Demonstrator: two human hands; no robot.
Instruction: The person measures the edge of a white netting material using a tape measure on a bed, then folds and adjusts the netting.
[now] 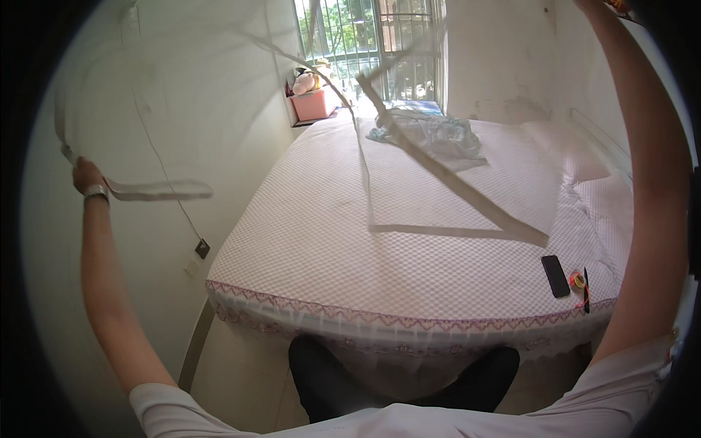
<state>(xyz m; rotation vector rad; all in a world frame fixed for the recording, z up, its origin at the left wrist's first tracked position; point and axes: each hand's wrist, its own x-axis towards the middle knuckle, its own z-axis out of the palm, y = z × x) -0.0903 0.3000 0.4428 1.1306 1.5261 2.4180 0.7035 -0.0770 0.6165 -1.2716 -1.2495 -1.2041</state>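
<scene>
My left hand [87,176] is raised at the far left beside the white wall, closed around a pale fabric band [159,191]. Loose lengths of the band trail above and to the right of that hand, blurred. A very sheer net [465,213] with pale edging [438,169] hangs in front of my view over the bed; its mesh is nearly see-through. Whether the band and the net are one piece is hard to tell. My right arm [657,180] reaches up along the right side, and its hand lies beyond the top edge, out of view.
Before me stands a bed with a quilted cover [328,257] and lace trim. On it lie a smartphone [556,276], a small round tape roll or tape measure [576,281], a black pen [586,290] and crumpled sheer fabric [438,137]. A pink box [315,105] sits by the barred window.
</scene>
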